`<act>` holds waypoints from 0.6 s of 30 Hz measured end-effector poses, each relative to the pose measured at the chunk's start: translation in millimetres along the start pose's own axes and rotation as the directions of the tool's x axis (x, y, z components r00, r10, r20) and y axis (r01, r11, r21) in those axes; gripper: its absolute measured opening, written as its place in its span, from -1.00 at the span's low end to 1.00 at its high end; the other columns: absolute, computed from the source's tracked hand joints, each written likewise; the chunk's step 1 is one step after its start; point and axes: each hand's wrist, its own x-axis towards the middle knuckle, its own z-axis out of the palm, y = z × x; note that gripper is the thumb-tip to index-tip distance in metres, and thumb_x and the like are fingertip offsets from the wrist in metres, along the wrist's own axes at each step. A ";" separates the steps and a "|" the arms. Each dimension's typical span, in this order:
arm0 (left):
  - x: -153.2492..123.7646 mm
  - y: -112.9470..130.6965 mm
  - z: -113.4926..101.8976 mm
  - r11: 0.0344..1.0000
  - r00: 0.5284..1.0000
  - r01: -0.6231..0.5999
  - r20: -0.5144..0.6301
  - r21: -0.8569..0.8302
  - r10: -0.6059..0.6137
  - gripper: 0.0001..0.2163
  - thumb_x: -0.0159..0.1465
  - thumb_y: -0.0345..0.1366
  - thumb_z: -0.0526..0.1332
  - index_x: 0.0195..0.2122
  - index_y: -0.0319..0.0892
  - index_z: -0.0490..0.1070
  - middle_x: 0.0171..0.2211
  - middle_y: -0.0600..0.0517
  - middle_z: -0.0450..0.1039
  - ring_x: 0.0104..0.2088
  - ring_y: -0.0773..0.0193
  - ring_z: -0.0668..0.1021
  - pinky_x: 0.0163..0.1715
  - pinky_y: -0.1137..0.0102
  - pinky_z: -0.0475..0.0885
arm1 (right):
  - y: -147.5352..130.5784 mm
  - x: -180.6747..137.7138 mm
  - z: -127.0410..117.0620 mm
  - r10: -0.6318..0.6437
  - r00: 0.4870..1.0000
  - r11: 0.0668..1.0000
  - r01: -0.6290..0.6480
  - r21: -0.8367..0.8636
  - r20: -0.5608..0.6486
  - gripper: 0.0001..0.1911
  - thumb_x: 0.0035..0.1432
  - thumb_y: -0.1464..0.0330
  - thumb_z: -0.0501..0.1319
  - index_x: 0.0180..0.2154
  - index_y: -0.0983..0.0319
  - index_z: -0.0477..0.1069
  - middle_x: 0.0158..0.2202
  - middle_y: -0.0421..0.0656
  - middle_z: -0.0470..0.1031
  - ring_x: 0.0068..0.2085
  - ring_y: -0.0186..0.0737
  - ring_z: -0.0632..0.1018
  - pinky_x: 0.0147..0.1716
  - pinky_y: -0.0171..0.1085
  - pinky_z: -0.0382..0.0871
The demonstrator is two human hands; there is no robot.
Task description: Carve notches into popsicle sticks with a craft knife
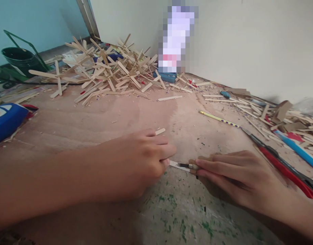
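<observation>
At the worktop's (77, 126) near edge, left hand (141, 158) pins a stick (160, 131); right hand (230, 173) grips a knife (183, 165) (blade beside fingertips), which could slip and cut them.

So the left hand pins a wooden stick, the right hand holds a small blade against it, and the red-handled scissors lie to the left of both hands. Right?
Not quite. The head view shows the red-handled scissors lying to the right of both hands, beside the right hand, not to the left. The rest stands: the left hand pins the wooden stick, and the right hand holds the small blade against it.
</observation>
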 end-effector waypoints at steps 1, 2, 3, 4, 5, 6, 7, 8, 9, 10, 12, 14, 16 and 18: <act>-0.3 0.0 0.1 1.000 1.000 0.003 0.004 -0.004 -0.003 -0.85 0.27 -0.52 0.32 -0.39 -0.14 0.47 -0.25 0.03 0.48 -0.24 0.14 0.49 -0.06 0.14 0.32 | 0.5 0.3 0.1 -0.001 1.000 1.000 0.001 0.011 -0.001 -0.85 0.49 0.52 0.29 0.01 0.31 0.60 -0.37 -0.21 0.64 -0.48 -0.40 0.57 -0.48 -0.35 0.40; -0.5 0.0 0.3 1.000 1.000 0.006 0.007 -0.009 -0.006 -0.84 0.27 -0.52 0.33 -0.40 -0.14 0.47 -0.25 0.03 0.48 -0.24 0.14 0.49 -0.07 0.13 0.32 | 1.0 0.5 0.2 -0.001 1.000 1.000 0.001 0.028 0.004 -0.85 0.49 0.52 0.29 0.01 0.30 0.60 -0.35 -0.20 0.66 -0.47 -0.40 0.59 -0.47 -0.36 0.41; -0.5 -0.1 0.3 1.000 1.000 0.010 0.012 -0.012 -0.010 -0.85 0.27 -0.52 0.34 -0.39 -0.15 0.48 -0.25 0.03 0.48 -0.25 0.15 0.48 -0.08 0.14 0.32 | 1.6 0.8 0.3 -0.001 1.000 0.999 0.000 0.046 0.006 -0.85 0.49 0.51 0.28 0.02 0.28 0.60 -0.33 -0.19 0.68 -0.44 -0.40 0.62 -0.46 -0.37 0.43; -0.5 -0.1 0.3 1.000 1.000 0.012 0.015 -0.014 -0.012 -0.86 0.28 -0.51 0.34 -0.38 -0.16 0.49 -0.26 0.04 0.47 -0.26 0.15 0.48 -0.09 0.14 0.32 | 2.2 1.0 0.4 0.005 1.000 0.998 -0.005 0.064 0.007 -0.83 0.50 0.51 0.28 0.03 0.27 0.61 -0.29 -0.17 0.71 -0.41 -0.40 0.65 -0.44 -0.38 0.46; -0.4 -0.2 0.3 1.000 1.000 0.011 0.016 -0.015 -0.011 -0.87 0.29 -0.51 0.34 -0.36 -0.17 0.50 -0.26 0.04 0.46 -0.26 0.15 0.47 -0.10 0.14 0.32 | 2.6 1.2 0.4 0.011 1.000 0.997 -0.012 0.076 0.007 -0.82 0.50 0.51 0.29 0.05 0.26 0.61 -0.26 -0.16 0.72 -0.38 -0.39 0.67 -0.42 -0.39 0.48; -0.2 -0.3 0.1 1.000 1.000 0.010 0.015 -0.015 -0.009 -0.88 0.30 -0.51 0.35 -0.35 -0.17 0.51 -0.27 0.04 0.46 -0.26 0.15 0.47 -0.10 0.15 0.32 | 3.0 1.2 0.4 0.014 1.000 0.997 -0.015 0.080 0.008 -0.81 0.50 0.51 0.28 0.06 0.26 0.61 -0.25 -0.16 0.73 -0.37 -0.40 0.68 -0.41 -0.39 0.50; 0.0 -0.4 -0.1 1.000 1.000 0.008 0.014 -0.013 -0.008 -0.88 0.30 -0.51 0.34 -0.34 -0.17 0.50 -0.27 0.04 0.46 -0.26 0.15 0.47 -0.11 0.15 0.32 | 3.2 1.1 0.4 0.016 1.000 0.997 -0.016 0.079 0.006 -0.80 0.50 0.50 0.28 0.08 0.26 0.61 -0.26 -0.16 0.73 -0.38 -0.40 0.67 -0.41 -0.40 0.50; 0.3 -0.5 -0.4 1.000 1.000 0.006 0.012 -0.012 -0.006 -0.88 0.30 -0.51 0.34 -0.34 -0.17 0.50 -0.27 0.04 0.46 -0.26 0.15 0.47 -0.11 0.16 0.32 | 3.4 0.9 0.4 0.016 1.000 0.997 -0.017 0.077 0.005 -0.80 0.51 0.49 0.28 0.08 0.26 0.61 -0.28 -0.17 0.73 -0.40 -0.41 0.66 -0.42 -0.40 0.50; 0.6 -0.6 -0.7 1.000 1.000 0.005 0.007 -0.010 -0.005 -0.87 0.30 -0.52 0.33 -0.34 -0.16 0.49 -0.27 0.04 0.46 -0.27 0.15 0.47 -0.12 0.16 0.32 | 3.5 0.7 0.3 0.015 1.000 0.997 -0.015 0.077 0.005 -0.81 0.51 0.49 0.28 0.07 0.26 0.61 -0.30 -0.17 0.72 -0.42 -0.41 0.64 -0.43 -0.40 0.49; 0.9 -0.8 -0.9 1.000 1.000 0.006 0.007 -0.009 -0.006 -0.86 0.29 -0.53 0.33 -0.34 -0.16 0.49 -0.27 0.04 0.46 -0.27 0.15 0.47 -0.13 0.17 0.33 | 3.5 0.5 0.1 0.014 1.000 0.997 -0.014 0.075 0.007 -0.82 0.51 0.48 0.28 0.06 0.26 0.62 -0.31 -0.18 0.71 -0.44 -0.41 0.63 -0.44 -0.40 0.48; 1.0 -1.1 -1.0 1.000 1.000 0.002 0.009 -0.006 -0.002 -0.86 0.29 -0.53 0.32 -0.35 -0.16 0.48 -0.28 0.03 0.45 -0.29 0.16 0.46 -0.13 0.17 0.33 | 3.5 0.6 -0.2 0.018 1.000 0.998 -0.018 0.066 0.004 -0.83 0.50 0.48 0.29 0.04 0.25 0.63 -0.31 -0.17 0.71 -0.45 -0.40 0.62 -0.45 -0.39 0.48; 0.5 -1.5 -0.7 1.000 1.000 -0.003 0.015 -0.001 0.003 -0.85 0.31 -0.51 0.33 -0.36 -0.15 0.47 -0.28 0.02 0.45 -0.28 0.16 0.45 -0.11 0.18 0.32 | 3.6 1.2 -0.4 0.018 1.000 0.999 -0.018 0.047 -0.002 -0.84 0.50 0.48 0.29 0.03 0.25 0.63 -0.34 -0.17 0.70 -0.47 -0.39 0.60 -0.46 -0.38 0.47; -0.3 -1.7 -0.1 1.000 1.000 -0.004 0.024 0.003 0.004 -0.85 0.33 -0.49 0.33 -0.36 -0.14 0.47 -0.27 0.02 0.46 -0.27 0.16 0.46 -0.10 0.18 0.32 | 3.9 2.3 -0.5 0.014 1.000 0.999 -0.014 0.031 -0.001 -0.83 0.51 0.48 0.28 0.04 0.26 0.62 -0.36 -0.18 0.68 -0.49 -0.39 0.58 -0.47 -0.38 0.45; -0.9 -2.1 0.4 1.000 1.000 0.000 0.028 0.003 0.000 -0.85 0.33 -0.49 0.33 -0.35 -0.13 0.48 -0.25 0.02 0.47 -0.25 0.16 0.46 -0.09 0.18 0.32 | 4.4 3.5 -0.2 -0.002 1.000 1.000 0.002 0.025 0.003 -0.85 0.53 0.47 0.27 0.03 0.27 0.61 -0.38 -0.19 0.66 -0.50 -0.40 0.57 -0.49 -0.38 0.42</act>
